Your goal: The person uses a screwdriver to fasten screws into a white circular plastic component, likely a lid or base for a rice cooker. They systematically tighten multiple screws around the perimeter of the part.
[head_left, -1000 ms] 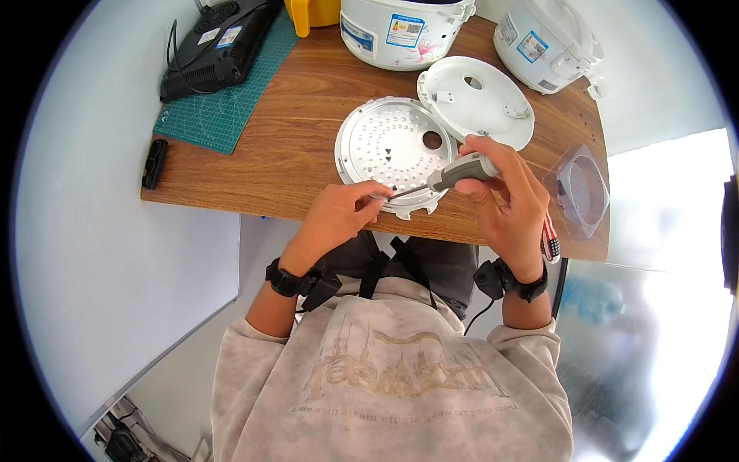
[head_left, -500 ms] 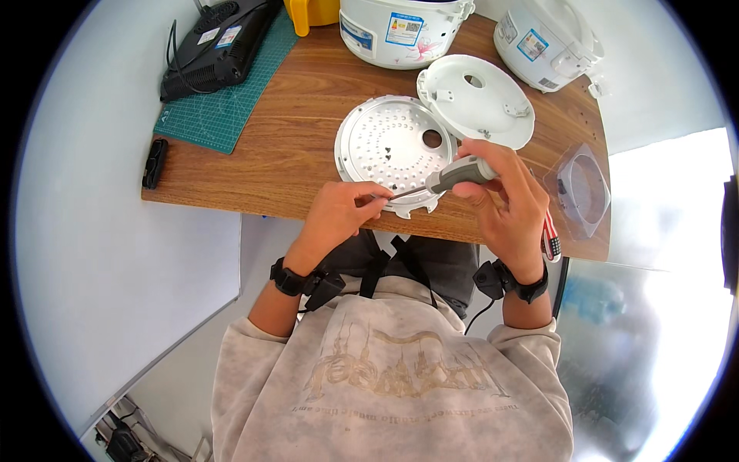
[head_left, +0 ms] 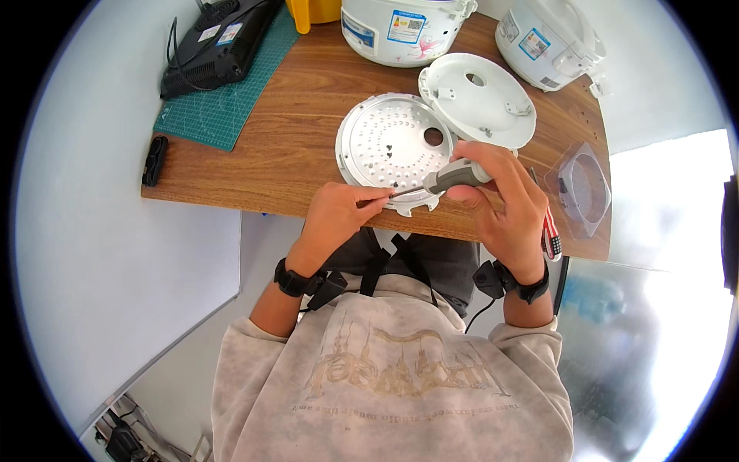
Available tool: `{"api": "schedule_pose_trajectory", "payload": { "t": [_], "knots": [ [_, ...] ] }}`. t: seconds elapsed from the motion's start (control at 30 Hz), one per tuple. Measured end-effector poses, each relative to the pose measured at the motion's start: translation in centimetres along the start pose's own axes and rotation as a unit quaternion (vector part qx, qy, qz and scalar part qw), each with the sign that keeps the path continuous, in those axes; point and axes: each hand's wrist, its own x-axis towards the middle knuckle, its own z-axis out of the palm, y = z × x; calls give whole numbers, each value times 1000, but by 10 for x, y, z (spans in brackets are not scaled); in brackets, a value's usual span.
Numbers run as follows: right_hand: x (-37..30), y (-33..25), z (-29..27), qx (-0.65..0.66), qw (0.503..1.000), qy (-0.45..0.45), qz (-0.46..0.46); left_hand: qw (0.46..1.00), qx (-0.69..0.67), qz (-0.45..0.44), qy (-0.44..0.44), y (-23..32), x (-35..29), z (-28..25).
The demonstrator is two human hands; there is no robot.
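Observation:
My right hand [head_left: 504, 202] grips the grey handle of a screwdriver [head_left: 453, 178], its shaft pointing left. The shaft's tip meets the pinched fingers of my left hand [head_left: 345, 213]; whatever else those fingertips hold is too small to make out. Beneath the tool lies a round, dimpled metal inner lid [head_left: 369, 137] with a hole near its right side. Several small dark screws [head_left: 389, 151] rest on that metal disc. Touching its upper right edge is a white plastic lid shell [head_left: 493, 96], hollow side up, with a round hole.
Two white rice cookers [head_left: 389, 54] stand at the back. A clear plastic ring-shaped part [head_left: 583, 190] and a red-handled tool [head_left: 551, 235] lie at right. On the left are a green cutting mat [head_left: 204, 119], a black device [head_left: 219, 58] with a cable, and a small black object [head_left: 155, 161].
Both hands and the screwdriver hold nearly the same place. The screwdriver handle has shifted very slightly left.

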Motion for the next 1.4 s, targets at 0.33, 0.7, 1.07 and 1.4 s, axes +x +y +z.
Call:
{"api": "schedule_pose_trajectory", "payload": {
  "t": [0.33,0.7,1.07,1.4],
  "knots": [
    [2,-1,2,-4,1000,-4,-7,997,47,58,35,1,-3,3],
    [4,-5,5,-10,1000,-9,-10,981,117,141,64,4,-4,4],
    [7,-5,4,-19,998,-24,-58,986,62,129,87,1,-4,10],
    [17,-13,-1,33,992,-103,-70,990,23,110,82,1,-1,9]
  ]
}}
